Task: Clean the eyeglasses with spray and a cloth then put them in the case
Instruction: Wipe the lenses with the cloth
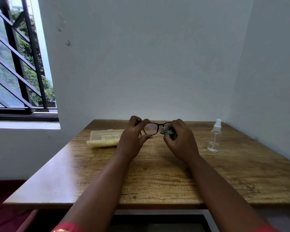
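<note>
Left hand [132,136] pinched the glasses [151,128] by the frame's left rim, held up over the table's [157,173] far edge. Right hand [179,139] gripped a cloth [168,132] against the other lens. Glasses looked light, fragile; best held by the rim, not lenses. Case [104,138] open far-left, spray [214,136] far-right.

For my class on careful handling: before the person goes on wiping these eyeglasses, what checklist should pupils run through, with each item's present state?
1. Eyeglasses held firmly: ok, left hand grips the frame at one lens.
2. Cloth in hand: ok, right hand pinches it at the other lens.
3. Lenses sprayed: cannot tell.
4. Spray bottle out of the way: ok, upright on the table, apart from the hands.
5. Case ready to receive: ok, it lies open beside the left hand.
</note>
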